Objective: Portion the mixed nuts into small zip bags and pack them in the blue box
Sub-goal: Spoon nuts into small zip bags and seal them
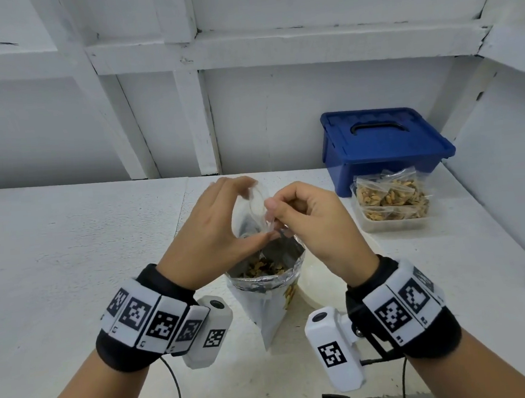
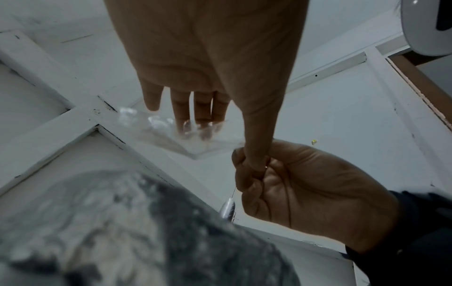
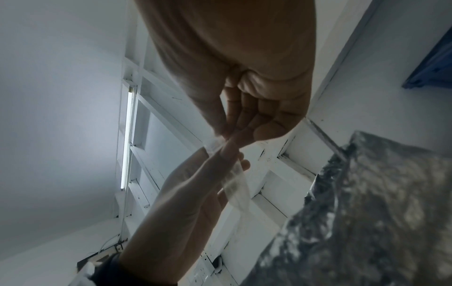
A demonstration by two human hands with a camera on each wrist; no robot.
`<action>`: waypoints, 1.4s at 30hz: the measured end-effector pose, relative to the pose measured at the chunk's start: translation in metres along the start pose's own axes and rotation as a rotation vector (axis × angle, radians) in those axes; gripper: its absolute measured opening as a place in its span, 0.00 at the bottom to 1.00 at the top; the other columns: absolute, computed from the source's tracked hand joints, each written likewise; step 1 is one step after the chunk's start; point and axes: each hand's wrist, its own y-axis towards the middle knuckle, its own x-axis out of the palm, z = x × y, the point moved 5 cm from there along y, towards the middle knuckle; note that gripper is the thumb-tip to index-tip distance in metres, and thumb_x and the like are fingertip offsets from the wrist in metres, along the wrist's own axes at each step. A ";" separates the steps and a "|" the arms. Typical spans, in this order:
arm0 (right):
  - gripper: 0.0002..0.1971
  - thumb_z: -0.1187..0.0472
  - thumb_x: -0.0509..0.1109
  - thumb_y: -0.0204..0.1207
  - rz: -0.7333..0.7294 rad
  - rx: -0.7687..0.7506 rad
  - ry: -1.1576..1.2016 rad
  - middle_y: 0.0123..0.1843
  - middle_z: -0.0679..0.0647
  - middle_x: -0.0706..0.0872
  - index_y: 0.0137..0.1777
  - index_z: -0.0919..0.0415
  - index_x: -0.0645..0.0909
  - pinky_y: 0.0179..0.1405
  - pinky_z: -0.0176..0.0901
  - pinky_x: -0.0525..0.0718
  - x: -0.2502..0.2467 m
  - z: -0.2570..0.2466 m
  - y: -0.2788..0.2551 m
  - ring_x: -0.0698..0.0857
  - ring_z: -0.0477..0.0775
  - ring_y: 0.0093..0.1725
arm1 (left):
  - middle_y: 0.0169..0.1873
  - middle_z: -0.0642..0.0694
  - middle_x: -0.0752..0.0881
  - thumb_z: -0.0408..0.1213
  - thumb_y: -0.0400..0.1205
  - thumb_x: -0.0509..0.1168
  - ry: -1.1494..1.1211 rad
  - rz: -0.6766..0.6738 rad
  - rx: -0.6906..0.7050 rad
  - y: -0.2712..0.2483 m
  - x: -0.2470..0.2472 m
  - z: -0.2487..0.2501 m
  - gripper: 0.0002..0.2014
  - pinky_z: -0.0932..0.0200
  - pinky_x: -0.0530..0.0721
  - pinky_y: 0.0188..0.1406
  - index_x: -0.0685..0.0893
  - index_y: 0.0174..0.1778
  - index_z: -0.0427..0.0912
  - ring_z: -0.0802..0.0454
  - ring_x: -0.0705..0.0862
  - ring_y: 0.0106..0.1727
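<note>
Fingers (image 1: 259,237) of both hands pinching clear zip bag (image 1: 249,209) above nut pouch (image 1: 267,280)

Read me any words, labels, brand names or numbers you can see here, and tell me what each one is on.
There is no readable text.
Wrist bands: black-and-white square code markers only, no letters.
Wrist camera housings: the same kind of marker, no words.
Foil nut bag: some yellowish print on its side, too small and folded to read.
Blue box: no label visible.
</note>
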 end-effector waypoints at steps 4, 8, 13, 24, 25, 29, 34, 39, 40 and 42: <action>0.06 0.66 0.67 0.78 -0.009 -0.058 -0.088 0.34 0.44 0.84 0.46 0.52 0.76 0.36 0.29 0.80 -0.004 -0.002 -0.002 0.82 0.38 0.35 | 0.48 0.51 0.75 0.59 0.69 0.67 -0.041 -0.006 -0.010 -0.002 0.002 -0.001 0.29 0.75 0.71 0.51 0.70 0.62 0.48 0.62 0.72 0.48; 0.16 0.72 0.60 0.77 -0.136 -0.198 -0.354 0.44 0.52 0.81 0.49 0.55 0.87 0.39 0.28 0.77 0.002 -0.011 -0.004 0.79 0.44 0.43 | 0.45 0.52 0.72 0.62 0.68 0.67 -0.020 -0.025 0.012 -0.001 0.005 -0.001 0.29 0.73 0.70 0.50 0.68 0.59 0.53 0.59 0.70 0.46; 0.22 0.76 0.58 0.74 -0.278 -0.082 -0.303 0.42 0.48 0.74 0.45 0.52 0.89 0.40 0.29 0.75 0.001 -0.011 -0.003 0.76 0.43 0.42 | 0.49 0.52 0.77 0.66 0.68 0.65 -0.047 -0.050 0.038 -0.002 0.004 0.002 0.30 0.69 0.71 0.52 0.68 0.61 0.54 0.58 0.72 0.50; 0.15 0.61 0.64 0.80 0.068 -0.202 -0.473 0.51 0.46 0.78 0.65 0.52 0.78 0.41 0.17 0.71 -0.031 -0.007 0.001 0.77 0.36 0.43 | 0.45 0.56 0.83 0.61 0.72 0.64 -0.037 -0.031 -0.076 -0.014 -0.005 -0.018 0.21 0.79 0.70 0.45 0.79 0.54 0.51 0.64 0.78 0.46; 0.17 0.58 0.65 0.79 0.107 -0.173 -0.518 0.52 0.46 0.76 0.68 0.52 0.75 0.41 0.15 0.71 -0.035 -0.002 0.002 0.76 0.36 0.42 | 0.45 0.57 0.83 0.62 0.71 0.63 -0.036 -0.040 -0.107 -0.016 -0.005 -0.022 0.21 0.80 0.70 0.44 0.79 0.53 0.53 0.66 0.78 0.48; 0.26 0.47 0.67 0.77 -0.014 0.109 -0.602 0.53 0.49 0.77 0.72 0.55 0.71 0.42 0.27 0.72 -0.035 0.033 0.009 0.76 0.40 0.44 | 0.46 0.58 0.84 0.66 0.68 0.62 -0.029 -0.081 -0.240 -0.023 0.001 -0.039 0.25 0.80 0.70 0.43 0.80 0.53 0.54 0.68 0.79 0.49; 0.12 0.53 0.66 0.79 -0.076 -0.013 -0.657 0.45 0.49 0.82 0.55 0.58 0.84 0.38 0.23 0.72 -0.015 0.040 0.006 0.76 0.39 0.38 | 0.49 0.57 0.86 0.66 0.70 0.67 -0.036 -0.148 -0.313 -0.027 0.009 -0.046 0.27 0.76 0.72 0.44 0.82 0.57 0.50 0.63 0.81 0.49; 0.10 0.56 0.64 0.80 -0.070 -0.249 -0.624 0.42 0.53 0.88 0.51 0.60 0.85 0.40 0.35 0.80 -0.008 0.025 -0.001 0.83 0.47 0.40 | 0.41 0.67 0.82 0.64 0.68 0.66 -0.076 -0.155 -0.346 -0.026 0.011 -0.043 0.24 0.77 0.73 0.41 0.81 0.53 0.52 0.72 0.80 0.44; 0.11 0.55 0.64 0.80 -0.047 -0.299 -0.627 0.41 0.52 0.89 0.50 0.59 0.86 0.40 0.37 0.81 -0.009 0.023 -0.002 0.84 0.47 0.40 | 0.41 0.66 0.82 0.64 0.69 0.66 -0.070 -0.152 -0.345 -0.026 0.012 -0.043 0.25 0.76 0.72 0.41 0.81 0.54 0.51 0.69 0.81 0.43; 0.14 0.54 0.62 0.79 -0.025 -0.363 -0.684 0.40 0.53 0.90 0.50 0.59 0.87 0.38 0.41 0.82 -0.009 0.023 -0.002 0.85 0.51 0.39 | 0.42 0.62 0.83 0.64 0.68 0.65 -0.065 -0.145 -0.344 -0.028 0.014 -0.045 0.28 0.76 0.72 0.40 0.82 0.56 0.48 0.65 0.80 0.44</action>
